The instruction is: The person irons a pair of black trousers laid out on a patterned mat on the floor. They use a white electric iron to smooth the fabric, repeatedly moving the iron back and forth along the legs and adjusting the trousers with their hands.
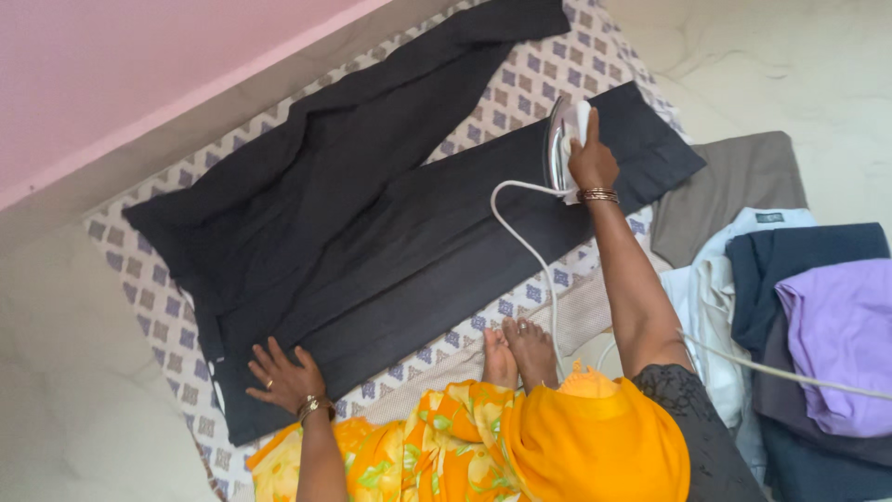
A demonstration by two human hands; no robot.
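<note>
Iron (560, 139) under right hand (592, 160)

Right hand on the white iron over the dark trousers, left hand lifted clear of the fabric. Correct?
Not quite. The head view shows the left hand pressed flat on the dark trousers near the waist, not lifted clear. The rest holds: the right hand grips the white iron on the trouser leg.

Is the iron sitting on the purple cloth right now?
No, the iron rests on the dark trousers under the right hand; the purple cloth lies apart on the pile.
</note>
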